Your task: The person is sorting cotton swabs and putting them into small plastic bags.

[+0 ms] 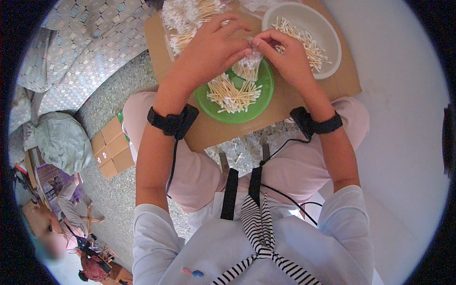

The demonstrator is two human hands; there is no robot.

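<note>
A small clear plastic bag point(247, 71) with cotton swabs in it hangs between my hands, its lower end over the green bowl. My right hand point(287, 57) pinches the top of the bag between thumb and forefinger. At its left side, my left hand point(213, 50) closes thumb and forefinger on the bag's edge, with the other fingers raised and apart. Loose cotton swabs point(230, 95) lie heaped in the green bowl point(237, 117) just below. My fingers cover part of the bag's mouth.
The bowl stands on a cardboard sheet point(209, 137) over my knees. A white bowl point(335, 52) of swabs sits at the far right; bagged swabs point(183, 19) lie far left. Cardboard boxes point(114, 149) and a grey-green sack point(61, 140) rest on the floor. Another person point(71, 213) sits at lower left.
</note>
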